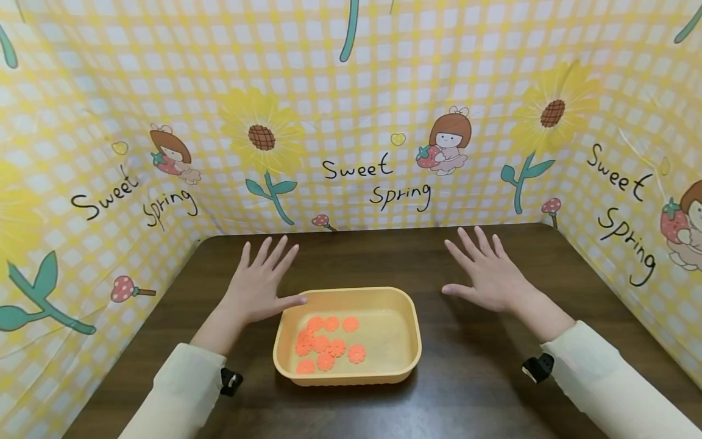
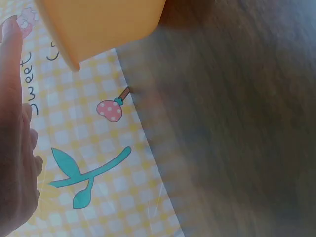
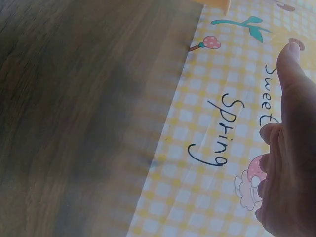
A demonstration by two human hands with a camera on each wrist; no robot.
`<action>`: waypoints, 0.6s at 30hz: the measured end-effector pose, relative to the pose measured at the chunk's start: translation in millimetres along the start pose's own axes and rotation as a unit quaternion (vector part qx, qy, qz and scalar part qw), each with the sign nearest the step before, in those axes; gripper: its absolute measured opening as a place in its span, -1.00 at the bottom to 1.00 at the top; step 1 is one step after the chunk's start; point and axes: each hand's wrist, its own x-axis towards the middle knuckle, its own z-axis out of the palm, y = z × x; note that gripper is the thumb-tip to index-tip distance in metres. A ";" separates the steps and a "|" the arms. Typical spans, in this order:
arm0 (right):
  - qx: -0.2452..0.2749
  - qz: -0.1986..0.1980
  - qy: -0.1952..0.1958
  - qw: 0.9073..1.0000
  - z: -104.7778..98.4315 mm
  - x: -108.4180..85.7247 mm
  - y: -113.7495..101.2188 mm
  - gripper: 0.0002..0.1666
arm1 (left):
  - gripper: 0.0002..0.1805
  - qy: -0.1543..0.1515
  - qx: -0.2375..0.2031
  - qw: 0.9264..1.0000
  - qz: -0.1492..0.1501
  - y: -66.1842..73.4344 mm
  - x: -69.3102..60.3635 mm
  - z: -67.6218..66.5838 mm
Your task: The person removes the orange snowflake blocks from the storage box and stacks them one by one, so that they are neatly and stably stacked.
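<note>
In the head view, a yellow rectangular tray (image 1: 378, 379) stands on the dark table and holds several orange, flower-edged discs (image 1: 357, 353), mostly toward its left side. They look like carrot slices. My left hand (image 1: 259, 286) is spread with straight fingers just left of the tray; its thumb tip overlaps the tray's back left corner in view, and I cannot tell whether it touches. To the right, apart from the tray, my right hand (image 1: 488, 277) is also spread, holding nothing. The left wrist view shows the tray's side (image 2: 98, 29) beyond the left thumb.
The dark wooden table (image 1: 362, 256) is bounded at the back and both sides by a yellow checked cloth (image 1: 351, 122) with printed flowers and lettering. Each sleeve carries a black wrist device, one at the left cuff (image 1: 231, 381) and one at the right (image 1: 538, 367).
</note>
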 end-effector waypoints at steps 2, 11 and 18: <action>0.001 -0.012 0.006 1.000 -2.4 -0.1 -2.4 0.10 | 0.16 0.006 0.003 1.000 0.007 -1.3 -1.6 -2.2; 0.035 -0.071 0.027 0.996 -11.1 1.5 -18.8 0.05 | 0.12 0.024 -0.041 0.999 0.025 -7.5 -10.2 -8.8; 0.082 -0.138 0.041 0.986 -10.6 6.6 -39.4 0.04 | 0.04 0.020 -0.117 0.993 0.007 -11.1 -24.7 -4.3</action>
